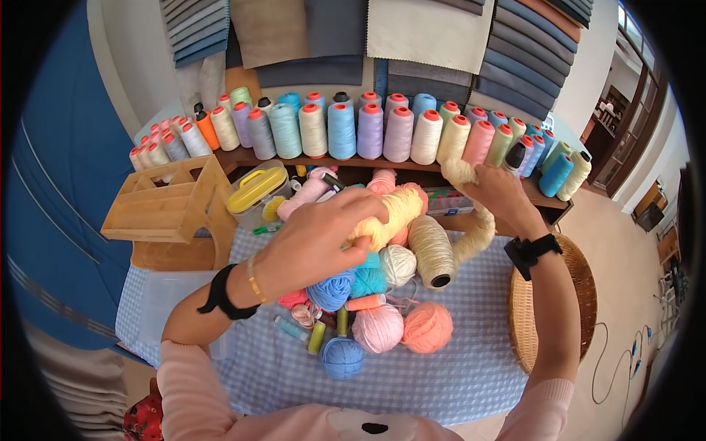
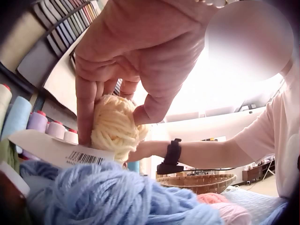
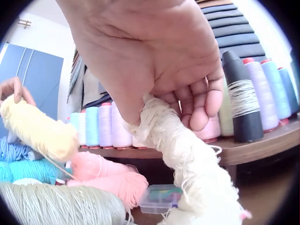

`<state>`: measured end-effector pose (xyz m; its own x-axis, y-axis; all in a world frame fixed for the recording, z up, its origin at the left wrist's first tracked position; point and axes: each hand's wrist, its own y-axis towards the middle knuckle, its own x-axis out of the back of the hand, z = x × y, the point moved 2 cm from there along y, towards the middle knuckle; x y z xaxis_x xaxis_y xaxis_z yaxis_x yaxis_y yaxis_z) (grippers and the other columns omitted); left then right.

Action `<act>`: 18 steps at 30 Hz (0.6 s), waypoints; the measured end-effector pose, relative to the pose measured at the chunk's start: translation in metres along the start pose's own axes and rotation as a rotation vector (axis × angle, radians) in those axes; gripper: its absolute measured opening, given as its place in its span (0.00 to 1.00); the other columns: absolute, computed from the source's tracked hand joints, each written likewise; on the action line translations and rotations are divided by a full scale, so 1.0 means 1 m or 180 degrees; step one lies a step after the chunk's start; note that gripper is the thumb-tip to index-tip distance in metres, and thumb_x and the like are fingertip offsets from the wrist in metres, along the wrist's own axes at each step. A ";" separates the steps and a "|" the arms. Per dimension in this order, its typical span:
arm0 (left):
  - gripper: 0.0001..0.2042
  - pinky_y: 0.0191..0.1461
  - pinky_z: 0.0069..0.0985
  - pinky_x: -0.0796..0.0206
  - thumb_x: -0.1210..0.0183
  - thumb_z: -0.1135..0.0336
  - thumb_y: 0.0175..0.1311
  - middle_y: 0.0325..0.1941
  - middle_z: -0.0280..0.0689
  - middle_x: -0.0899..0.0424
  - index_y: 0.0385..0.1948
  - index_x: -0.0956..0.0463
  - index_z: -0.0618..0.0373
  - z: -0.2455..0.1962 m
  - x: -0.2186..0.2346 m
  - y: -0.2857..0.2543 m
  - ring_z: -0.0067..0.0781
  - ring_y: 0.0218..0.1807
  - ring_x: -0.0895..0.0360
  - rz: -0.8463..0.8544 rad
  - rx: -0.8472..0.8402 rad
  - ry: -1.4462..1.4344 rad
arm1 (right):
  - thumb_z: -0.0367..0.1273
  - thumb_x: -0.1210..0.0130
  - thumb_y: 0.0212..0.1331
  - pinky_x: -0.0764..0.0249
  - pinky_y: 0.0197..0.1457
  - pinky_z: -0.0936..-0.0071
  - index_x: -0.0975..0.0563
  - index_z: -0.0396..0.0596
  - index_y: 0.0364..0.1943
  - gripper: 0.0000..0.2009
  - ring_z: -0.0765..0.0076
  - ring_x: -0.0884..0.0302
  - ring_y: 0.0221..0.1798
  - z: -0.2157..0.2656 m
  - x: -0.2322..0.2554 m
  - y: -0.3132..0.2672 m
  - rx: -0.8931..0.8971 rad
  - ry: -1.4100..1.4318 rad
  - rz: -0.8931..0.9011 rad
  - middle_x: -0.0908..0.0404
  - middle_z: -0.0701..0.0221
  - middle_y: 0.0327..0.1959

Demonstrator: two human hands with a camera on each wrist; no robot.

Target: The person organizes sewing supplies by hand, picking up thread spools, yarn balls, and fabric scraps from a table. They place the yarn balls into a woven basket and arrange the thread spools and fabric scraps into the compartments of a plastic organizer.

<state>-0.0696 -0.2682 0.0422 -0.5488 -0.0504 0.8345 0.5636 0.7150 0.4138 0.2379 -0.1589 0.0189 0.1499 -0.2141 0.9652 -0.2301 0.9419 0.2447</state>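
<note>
My left hand (image 1: pixel 312 235) grips a pale yellow yarn skein (image 1: pixel 397 214) above the heap of yarn; in the left wrist view fingers and thumb close round the yellow yarn (image 2: pixel 115 126). My right hand (image 1: pixel 504 195) pinches the upper end of a cream twisted hank (image 1: pixel 474 239), which hangs down in a curve beside a cream cone of thread (image 1: pixel 432 250). The right wrist view shows the hank (image 3: pixel 180 154) between thumb and fingers of the right hand (image 3: pixel 154 61). Under the left hand lie blue yarn (image 1: pixel 331 290), teal yarn (image 1: pixel 370 278) and a white ball (image 1: pixel 398 264).
Thread cones (image 1: pixel 340 132) line the shelf behind. A wicker basket (image 1: pixel 586 294) stands right, a wooden rack (image 1: pixel 165 198) and a yellow-lidded box (image 1: pixel 257 187) left. Pink (image 1: pixel 378 328), coral (image 1: pixel 427 328) and blue (image 1: pixel 342 358) balls lie in front on the checked cloth (image 1: pixel 279 382).
</note>
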 end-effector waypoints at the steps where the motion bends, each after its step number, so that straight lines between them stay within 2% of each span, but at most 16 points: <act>1: 0.15 0.49 0.34 0.24 0.40 0.72 0.54 0.55 0.36 0.21 0.46 0.23 0.50 -0.003 0.004 -0.005 0.42 0.49 0.20 -0.0116 -0.0052 -0.0058 | 0.45 0.42 0.59 0.25 0.46 0.52 0.22 0.39 0.37 0.19 0.42 0.19 0.42 -0.002 -0.001 -0.005 0.0022 -0.0025 0.0191 0.17 0.51 0.37; 5: 0.17 0.48 0.29 0.23 0.38 0.72 0.52 0.56 0.36 0.21 0.46 0.23 0.51 -0.028 0.001 -0.038 0.38 0.50 0.19 0.0098 -0.0082 0.0017 | 0.44 0.41 0.58 0.24 0.48 0.52 0.22 0.40 0.40 0.19 0.44 0.19 0.46 -0.014 -0.029 -0.014 0.0211 -0.0439 0.0576 0.17 0.54 0.41; 6: 0.17 0.48 0.29 0.22 0.37 0.71 0.52 0.58 0.38 0.22 0.46 0.23 0.52 -0.036 -0.004 -0.046 0.37 0.50 0.19 0.0124 -0.0426 0.0187 | 0.45 0.40 0.58 0.24 0.50 0.52 0.23 0.41 0.43 0.20 0.46 0.19 0.49 -0.008 -0.028 -0.012 0.0056 -0.0465 0.0935 0.18 0.55 0.45; 7: 0.17 0.48 0.28 0.21 0.36 0.71 0.52 0.59 0.40 0.23 0.46 0.23 0.52 -0.043 -0.009 -0.052 0.36 0.51 0.18 0.0151 -0.0766 0.0364 | 0.45 0.40 0.58 0.24 0.50 0.52 0.23 0.41 0.43 0.20 0.46 0.19 0.49 -0.008 -0.031 -0.010 0.0097 -0.0465 0.0929 0.18 0.55 0.45; 8: 0.17 0.48 0.28 0.21 0.36 0.71 0.52 0.59 0.40 0.23 0.46 0.23 0.52 -0.044 -0.014 -0.056 0.36 0.51 0.18 0.0131 -0.0728 0.0390 | 0.45 0.39 0.57 0.24 0.51 0.52 0.23 0.41 0.43 0.21 0.47 0.19 0.49 -0.008 -0.035 -0.010 0.0223 -0.0419 0.0771 0.19 0.55 0.46; 9: 0.15 0.43 0.26 0.22 0.38 0.69 0.53 0.57 0.40 0.25 0.44 0.25 0.54 -0.046 -0.022 -0.059 0.34 0.46 0.19 0.0054 -0.1084 0.0422 | 0.45 0.37 0.56 0.24 0.52 0.51 0.23 0.41 0.44 0.21 0.47 0.18 0.50 -0.006 -0.038 -0.009 0.0354 -0.0369 0.0617 0.19 0.54 0.46; 10: 0.13 0.38 0.24 0.22 0.39 0.67 0.55 0.55 0.41 0.28 0.41 0.28 0.56 -0.048 -0.026 -0.062 0.31 0.41 0.20 -0.0021 -0.1434 0.0455 | 0.42 0.40 0.58 0.25 0.52 0.53 0.25 0.43 0.51 0.21 0.47 0.21 0.51 0.004 -0.031 -0.009 0.0341 -0.0323 0.0619 0.20 0.55 0.46; 11: 0.13 0.38 0.24 0.22 0.39 0.67 0.55 0.55 0.41 0.28 0.41 0.28 0.56 -0.050 -0.029 -0.063 0.31 0.41 0.20 -0.0041 -0.1380 0.0482 | 0.42 0.40 0.58 0.25 0.52 0.53 0.25 0.43 0.51 0.21 0.47 0.21 0.51 0.010 -0.029 -0.008 0.0404 -0.0321 0.0622 0.20 0.55 0.46; 13: 0.14 0.37 0.24 0.22 0.39 0.68 0.52 0.52 0.42 0.30 0.40 0.29 0.57 -0.053 -0.033 -0.066 0.34 0.38 0.22 -0.0006 -0.1487 0.0871 | 0.39 0.39 0.58 0.26 0.52 0.54 0.24 0.44 0.52 0.21 0.47 0.21 0.50 0.024 -0.023 -0.005 0.0777 0.0117 -0.0097 0.20 0.56 0.45; 15: 0.15 0.36 0.24 0.23 0.39 0.69 0.51 0.52 0.42 0.29 0.40 0.29 0.57 -0.056 -0.031 -0.068 0.33 0.36 0.22 0.0078 -0.1368 0.0855 | 0.36 0.38 0.58 0.27 0.53 0.56 0.25 0.44 0.53 0.20 0.48 0.21 0.49 0.047 -0.013 -0.006 0.0936 0.0286 -0.0094 0.21 0.58 0.43; 17: 0.15 0.33 0.25 0.23 0.39 0.69 0.51 0.53 0.42 0.29 0.40 0.29 0.58 -0.057 -0.036 -0.069 0.32 0.37 0.20 0.0277 -0.1413 0.0769 | 0.34 0.37 0.57 0.28 0.54 0.58 0.25 0.44 0.54 0.20 0.49 0.23 0.50 0.075 -0.006 -0.010 0.1238 0.1073 0.0272 0.23 0.58 0.45; 18: 0.15 0.33 0.25 0.23 0.39 0.69 0.51 0.53 0.42 0.29 0.40 0.29 0.58 -0.057 -0.036 -0.069 0.32 0.37 0.20 0.0260 -0.1368 0.0790 | 0.35 0.37 0.57 0.27 0.54 0.56 0.26 0.43 0.55 0.22 0.46 0.24 0.50 0.086 -0.007 -0.011 0.1643 0.1052 0.0163 0.24 0.57 0.46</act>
<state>-0.0537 -0.3556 0.0039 -0.3582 -0.2078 0.9102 0.8306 0.3743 0.4123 0.1568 -0.1903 0.0176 0.3976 -0.0024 0.9176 -0.6685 0.6843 0.2914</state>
